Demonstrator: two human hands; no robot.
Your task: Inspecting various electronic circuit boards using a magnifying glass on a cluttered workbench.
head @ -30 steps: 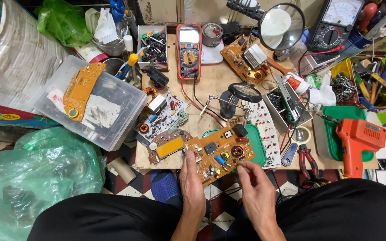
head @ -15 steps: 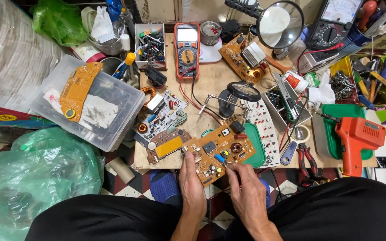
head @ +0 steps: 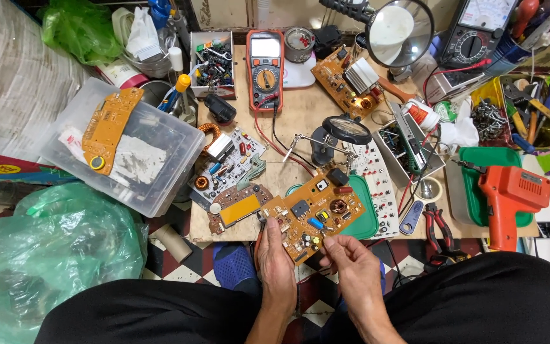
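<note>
An orange circuit board (head: 310, 216) is held at the near edge of the bench (head: 300, 111), partly over a green lid (head: 363, 220) and partly over the gap above the checkered floor (head: 189, 251). The left hand (head: 276, 261) is closed on the near left edge of the board, with the thumb on top. The right hand (head: 351, 261) is pinched at the near right corner; whether something small is between its fingertips cannot be told. The board is judged to be light and stiff, so it should not bend when it is lifted by one edge. It is also judged to be fragile on its upper face, where a copper coil, black blocks and small capacitors stand up. It is therefore best taken by the bare edges and corners, not by the parts, and the underside may be sharp from solder points. The long axis of the board runs diagonally, from near left to far right, and the parts face upward to the camera. A smaller brown board (head: 240, 210) with a yellow window lies just beside it on the left.
</note>
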